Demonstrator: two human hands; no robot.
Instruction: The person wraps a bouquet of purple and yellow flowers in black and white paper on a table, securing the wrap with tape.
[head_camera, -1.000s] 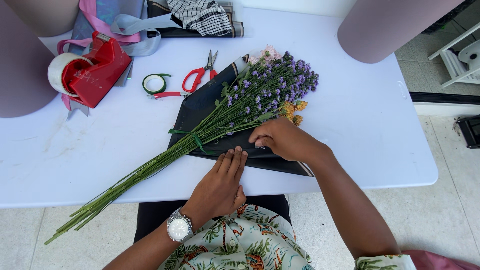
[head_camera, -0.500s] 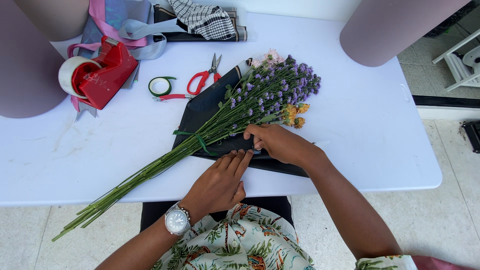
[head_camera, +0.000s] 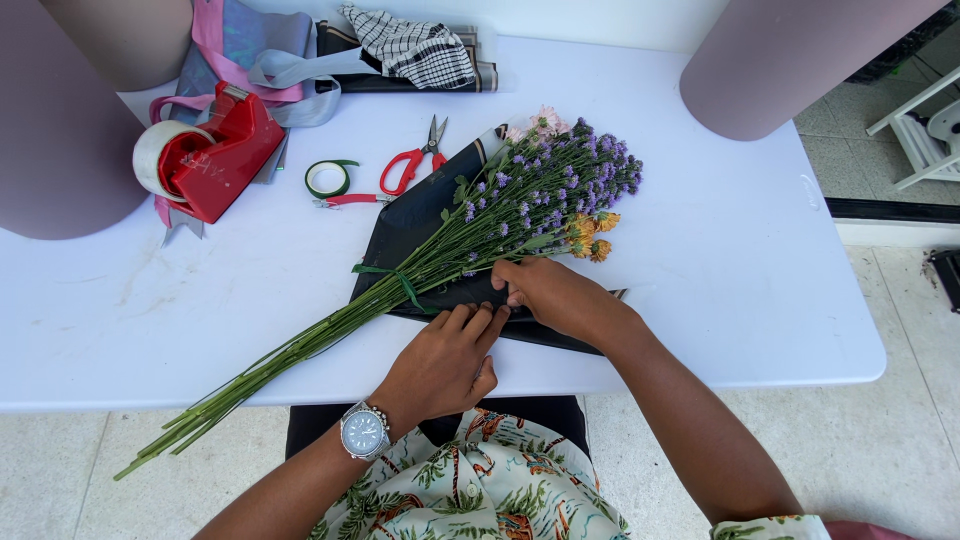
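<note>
A bunch of purple and orange flowers (head_camera: 545, 195) with long green stems, tied by a green ribbon (head_camera: 400, 280), lies slantwise on a sheet of black wrapping paper (head_camera: 425, 215) on the white table (head_camera: 720, 270). My left hand (head_camera: 445, 360), a watch on its wrist, presses flat on the paper's near edge. Beside it, my right hand (head_camera: 550, 295) pinches that same edge just under the flower heads, its fingertips touching those of the left.
Red-handled scissors (head_camera: 410, 160), a roll of green tape (head_camera: 328, 178) and a red tape dispenser (head_camera: 205, 150) lie at the back left. Folded ribbons and checked cloth (head_camera: 415, 50) sit behind. Large mauve paper rolls (head_camera: 790, 60) stand at both back corners.
My left hand has slid slightly right along the paper's edge to meet the right hand. The flowers have not moved.
</note>
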